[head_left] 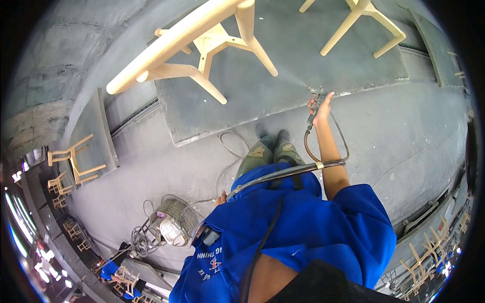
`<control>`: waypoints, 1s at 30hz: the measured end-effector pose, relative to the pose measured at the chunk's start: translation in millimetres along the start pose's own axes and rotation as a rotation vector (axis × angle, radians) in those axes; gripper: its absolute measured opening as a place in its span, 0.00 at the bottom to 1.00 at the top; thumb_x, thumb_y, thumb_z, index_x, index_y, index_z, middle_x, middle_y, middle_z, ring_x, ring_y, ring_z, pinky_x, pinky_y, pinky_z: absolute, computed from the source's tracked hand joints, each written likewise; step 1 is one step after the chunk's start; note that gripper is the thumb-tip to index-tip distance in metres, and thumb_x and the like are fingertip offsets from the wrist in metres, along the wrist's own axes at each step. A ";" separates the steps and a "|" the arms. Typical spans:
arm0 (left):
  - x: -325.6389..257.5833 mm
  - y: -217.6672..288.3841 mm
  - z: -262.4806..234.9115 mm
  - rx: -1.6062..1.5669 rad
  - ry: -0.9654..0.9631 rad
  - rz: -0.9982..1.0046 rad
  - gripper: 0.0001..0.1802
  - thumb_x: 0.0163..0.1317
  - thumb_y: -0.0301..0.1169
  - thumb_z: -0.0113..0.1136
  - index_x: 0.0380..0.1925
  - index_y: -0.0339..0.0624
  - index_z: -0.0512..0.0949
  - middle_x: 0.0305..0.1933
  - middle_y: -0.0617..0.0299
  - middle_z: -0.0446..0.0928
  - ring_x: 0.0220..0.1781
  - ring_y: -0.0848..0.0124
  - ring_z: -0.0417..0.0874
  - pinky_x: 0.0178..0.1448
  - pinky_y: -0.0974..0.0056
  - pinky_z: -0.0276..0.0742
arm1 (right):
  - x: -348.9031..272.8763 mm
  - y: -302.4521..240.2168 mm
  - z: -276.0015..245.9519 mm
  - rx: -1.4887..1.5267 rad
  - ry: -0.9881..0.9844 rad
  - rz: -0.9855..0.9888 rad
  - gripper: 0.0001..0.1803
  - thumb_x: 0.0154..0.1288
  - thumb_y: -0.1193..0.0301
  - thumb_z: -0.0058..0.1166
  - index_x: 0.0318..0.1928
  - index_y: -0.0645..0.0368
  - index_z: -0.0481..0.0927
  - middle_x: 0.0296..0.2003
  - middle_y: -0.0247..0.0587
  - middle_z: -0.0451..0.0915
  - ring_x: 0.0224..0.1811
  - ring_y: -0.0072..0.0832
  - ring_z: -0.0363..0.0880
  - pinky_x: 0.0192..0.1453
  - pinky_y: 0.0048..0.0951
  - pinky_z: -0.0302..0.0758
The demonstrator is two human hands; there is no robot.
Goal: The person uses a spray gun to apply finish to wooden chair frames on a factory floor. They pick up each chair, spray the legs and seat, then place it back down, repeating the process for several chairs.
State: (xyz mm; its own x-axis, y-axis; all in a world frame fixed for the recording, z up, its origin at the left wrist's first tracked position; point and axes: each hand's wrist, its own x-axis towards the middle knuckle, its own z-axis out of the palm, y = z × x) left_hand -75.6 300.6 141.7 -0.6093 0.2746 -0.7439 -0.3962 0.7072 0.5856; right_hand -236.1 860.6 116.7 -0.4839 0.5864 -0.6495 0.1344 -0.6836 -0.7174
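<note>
In my right hand (322,108) is a spray gun (315,99), its nozzle turned left toward a pale wooden chair frame (214,43). A faint mist fans out from the nozzle, and the chair stands apart from the gun. Hoses (283,175) run from the gun's grip down around my right forearm and across my waist. Beside the left side of my waist only part of my left hand (221,198) shows; a hose end lies close to it, and most of its fingers are hidden. Under the chair is a grey platform (202,113).
Another wooden chair frame (361,20) stands at the far right of the platform. A coiled hose and a round container (177,217) sit on the floor at lower left. More chair frames (76,159) line the left, and a person in blue (108,270) is at lower left.
</note>
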 end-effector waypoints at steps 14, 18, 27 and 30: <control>-50.2 74.4 -21.8 0.009 0.257 -0.051 0.28 0.76 0.49 0.43 0.34 0.35 0.81 0.30 0.48 0.80 0.35 0.59 0.79 0.46 0.56 0.74 | -92.4 -24.3 65.3 0.334 -0.509 -0.029 0.47 0.67 0.25 0.29 0.46 0.61 0.76 0.25 0.36 0.72 0.26 0.25 0.74 0.18 0.20 0.59; -25.9 69.9 -61.1 -0.038 0.259 0.013 0.34 0.77 0.52 0.40 0.22 0.34 0.75 0.20 0.53 0.74 0.28 0.61 0.74 0.39 0.57 0.70 | -123.1 -5.1 99.9 0.132 -0.398 -0.058 0.47 0.68 0.26 0.25 0.46 0.60 0.76 0.24 0.35 0.72 0.27 0.27 0.75 0.18 0.20 0.59; -27.3 -18.5 -157.2 -0.032 0.284 -0.012 0.36 0.77 0.54 0.39 0.24 0.33 0.78 0.23 0.52 0.76 0.29 0.62 0.74 0.40 0.57 0.70 | -126.5 162.9 128.7 0.095 -0.242 0.117 0.43 0.68 0.27 0.32 0.40 0.57 0.77 0.22 0.34 0.74 0.21 0.27 0.76 0.17 0.23 0.60; -33.1 -44.3 -184.5 -0.075 0.298 -0.120 0.36 0.77 0.54 0.39 0.24 0.32 0.78 0.22 0.53 0.76 0.29 0.63 0.74 0.40 0.57 0.70 | -115.2 226.3 129.5 -0.020 -0.050 0.142 0.40 0.69 0.29 0.35 0.38 0.56 0.77 0.20 0.33 0.74 0.19 0.27 0.76 0.18 0.25 0.60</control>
State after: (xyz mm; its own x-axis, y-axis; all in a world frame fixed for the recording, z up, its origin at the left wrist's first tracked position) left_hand -164.6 140.0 199.8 -0.7251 -0.0179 -0.6884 -0.5197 0.6701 0.5300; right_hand -261.8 582.1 61.7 -0.5009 0.4620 -0.7319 0.2215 -0.7490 -0.6244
